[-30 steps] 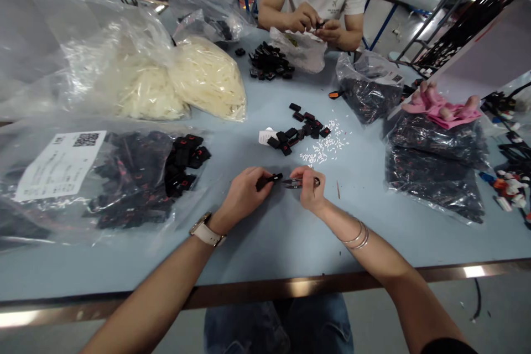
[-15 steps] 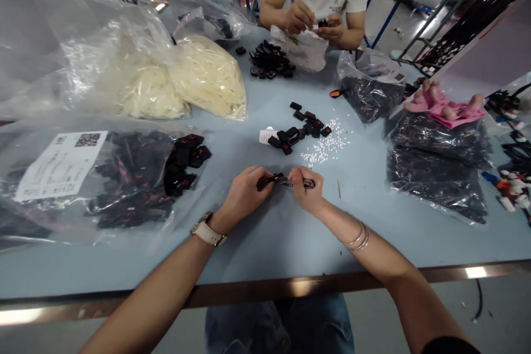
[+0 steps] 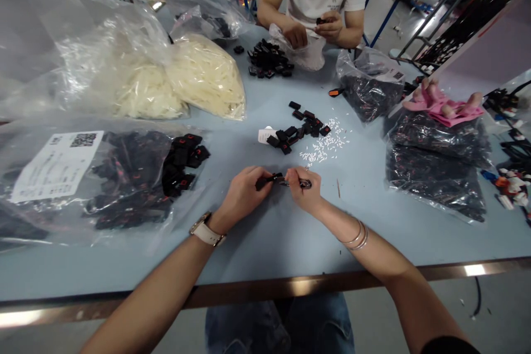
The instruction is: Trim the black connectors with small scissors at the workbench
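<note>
across the full width of the view stretches a pale blue flat-topped bench (image 3: pixel 257 251), its brown metal-trimmed near edge just in front of the person's lap. toward its left edge sprawls a large clear plastic bag of black parts (image 3: pixel 133 188), some spilling from its mouth; toward its right edge lies a smaller clear plastic bag of dark parts (image 3: pixel 433 182).

between those bags, on the near half of the bench, the two bare hands face each other, near but apart. the left hand (image 3: pixel 244 189) pinches between thumb and fingers; the right hand (image 3: pixel 309 196) is curled around its tool with the fingertips gathered.

that tool, a pair of slim dark-and-silver metal snips (image 3: pixel 306 183), points from the right hand toward the left edge, roughly parallel to the near edge. beyond the hands, toward the far edge, sits a loose cluster of black rectangular plastic pieces (image 3: pixel 307 127).

smaller again is the slim black plastic piece (image 3: pixel 272 178) in the left hand's pinch. its long axis runs toward the right edge, tilted slightly toward the far one, so piece and snips lie almost end to end. the left hand is nearer, holding it; the snips' tips come to its free end, though whether they touch cannot be told.
</note>
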### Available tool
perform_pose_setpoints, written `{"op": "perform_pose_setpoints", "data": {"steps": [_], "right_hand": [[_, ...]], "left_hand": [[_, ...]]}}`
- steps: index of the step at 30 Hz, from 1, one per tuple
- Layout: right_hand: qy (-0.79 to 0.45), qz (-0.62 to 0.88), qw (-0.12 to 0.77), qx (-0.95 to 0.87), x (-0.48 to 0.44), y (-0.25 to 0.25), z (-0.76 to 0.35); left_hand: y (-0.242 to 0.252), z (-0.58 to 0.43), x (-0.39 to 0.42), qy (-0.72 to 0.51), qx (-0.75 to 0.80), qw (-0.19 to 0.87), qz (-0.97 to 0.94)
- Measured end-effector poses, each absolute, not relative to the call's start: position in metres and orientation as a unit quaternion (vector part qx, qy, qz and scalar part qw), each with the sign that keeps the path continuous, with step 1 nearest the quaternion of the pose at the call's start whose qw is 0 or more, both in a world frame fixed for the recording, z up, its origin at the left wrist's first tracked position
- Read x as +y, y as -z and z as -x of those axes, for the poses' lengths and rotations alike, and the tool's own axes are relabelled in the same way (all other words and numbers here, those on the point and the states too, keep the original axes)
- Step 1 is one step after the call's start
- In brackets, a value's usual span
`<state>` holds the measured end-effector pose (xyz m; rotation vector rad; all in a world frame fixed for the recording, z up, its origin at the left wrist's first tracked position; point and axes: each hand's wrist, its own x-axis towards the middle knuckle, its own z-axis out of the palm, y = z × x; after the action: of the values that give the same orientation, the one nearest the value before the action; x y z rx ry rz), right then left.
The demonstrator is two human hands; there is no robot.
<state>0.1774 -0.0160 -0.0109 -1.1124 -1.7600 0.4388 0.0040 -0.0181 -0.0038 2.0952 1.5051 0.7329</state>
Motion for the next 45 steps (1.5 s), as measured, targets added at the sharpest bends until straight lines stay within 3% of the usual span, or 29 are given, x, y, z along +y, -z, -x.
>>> {"op": "perform_pose_setpoints", "data": {"steps": [10,29,37,45], "right_hand": [[-0.187,0.454,0.452,-0.745,-0.018,0.008,-0.173],[-0.074,0.468,0.312,-0.823,-0.018,0.005,-0.166],[-0.115,0.463,0.461,-0.748,-0.018,0.018,-0.177],[-0.106,0.452,0.498,-0.733,-0.015,0.018,-0.175]], "left_hand": [[0.006,-0.004,-0.017,-0.258,0.548,0.224,-0.764],[0.006,-0.003,-0.017,-0.255,0.545,0.221,-0.767],[0.006,-0.005,-0.017,-0.256,0.547,0.219,-0.766],[0.002,-0.006,-0.017,-0.235,0.565,0.231,-0.757]]}}
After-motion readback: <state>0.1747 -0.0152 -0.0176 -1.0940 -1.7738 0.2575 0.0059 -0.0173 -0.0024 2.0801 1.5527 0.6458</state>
